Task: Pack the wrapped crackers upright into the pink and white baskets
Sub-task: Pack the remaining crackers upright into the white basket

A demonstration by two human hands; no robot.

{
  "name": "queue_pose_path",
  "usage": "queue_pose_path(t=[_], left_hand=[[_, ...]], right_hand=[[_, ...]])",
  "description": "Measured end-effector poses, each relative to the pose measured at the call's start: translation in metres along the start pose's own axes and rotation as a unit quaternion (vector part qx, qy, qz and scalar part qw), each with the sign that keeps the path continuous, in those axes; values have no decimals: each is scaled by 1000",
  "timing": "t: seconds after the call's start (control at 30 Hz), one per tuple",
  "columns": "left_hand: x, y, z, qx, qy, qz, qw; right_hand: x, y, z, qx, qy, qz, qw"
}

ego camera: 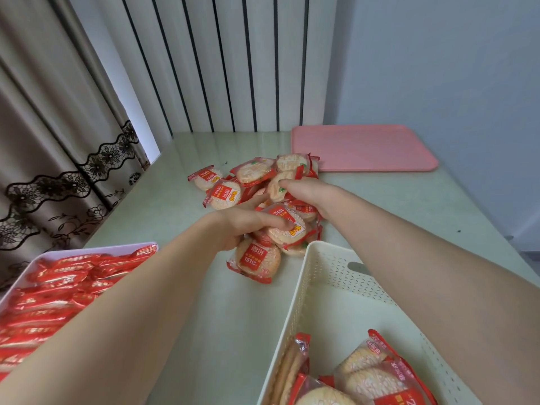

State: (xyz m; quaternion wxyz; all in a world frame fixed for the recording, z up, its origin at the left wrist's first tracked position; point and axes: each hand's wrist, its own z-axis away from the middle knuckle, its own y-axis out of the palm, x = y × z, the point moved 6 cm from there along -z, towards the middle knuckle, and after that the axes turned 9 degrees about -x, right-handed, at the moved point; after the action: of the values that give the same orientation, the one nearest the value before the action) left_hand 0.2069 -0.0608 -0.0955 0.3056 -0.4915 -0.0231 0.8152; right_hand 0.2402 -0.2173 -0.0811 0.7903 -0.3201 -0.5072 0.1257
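Observation:
A heap of round crackers in red and clear wrappers lies in the middle of the table. My left hand rests on the heap with its fingers closed around one wrapped cracker. My right hand reaches into the far side of the heap and grips another cracker. The pink basket at the lower left is packed with upright crackers. The white basket at the lower right holds a few crackers at its near end.
A flat pink lid lies at the back right of the pale green table. A curtain with black lace trim hangs along the left edge. A striped panel and a plain wall stand behind the table.

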Motion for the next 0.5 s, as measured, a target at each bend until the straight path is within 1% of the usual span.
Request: queue_pose_path(t=[0.07, 0.1, 0.17, 0.27, 0.5], left_hand=[[-1, 0, 0, -2, 10, -2, 1000], [-1, 0, 2, 0, 13, 3, 1000], [0, -1, 2, 2, 19, 14, 1000], [2, -3, 3, 1, 15, 24, 1000], [1, 2, 7, 16, 11, 41, 999]], right_hand=[[2, -4, 9, 1, 0, -4, 1000], [3, -3, 13, 10, 7, -26, 1000], [2, -3, 19, 41, 28, -84, 995], [-5, -5, 24, 79, 46, -120, 989], [-14, -16, 22, 96, 65, -177, 977]])
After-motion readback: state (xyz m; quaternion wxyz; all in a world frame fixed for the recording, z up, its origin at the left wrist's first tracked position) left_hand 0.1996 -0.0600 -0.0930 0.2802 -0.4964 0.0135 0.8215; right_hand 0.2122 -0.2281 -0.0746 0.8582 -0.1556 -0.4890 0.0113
